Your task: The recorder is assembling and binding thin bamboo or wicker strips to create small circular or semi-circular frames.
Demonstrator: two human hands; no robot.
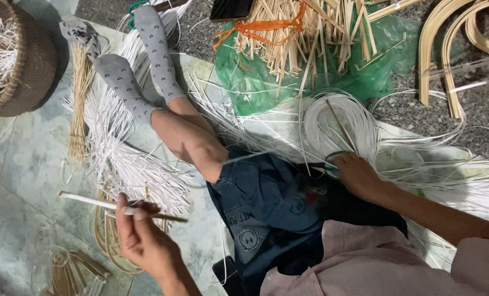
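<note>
The left hand is closed in a pinch around a thin white strip, thumb and fingers meeting near its middle; the strip runs out to the left of the hand, and a darker brown sliver sticks out to the right of the fingers. The right hand lies well apart from the left, on the far side of the lap, its fingers curled down at the edge of a coil of white strips. A dark loop, perhaps a scissor handle, sits just beside its fingertips, but I cannot tell whether the hand actually grips it or only rests there, since the fingers cover that spot. Between the hands lie the dark denim shorts and bare legs ending in grey socks. Beyond the left hand spreads a loose heap of white strips. Past the right hand, bamboo splints rest on a green plastic sheet. A woven basket is cut off at the far left.
</note>
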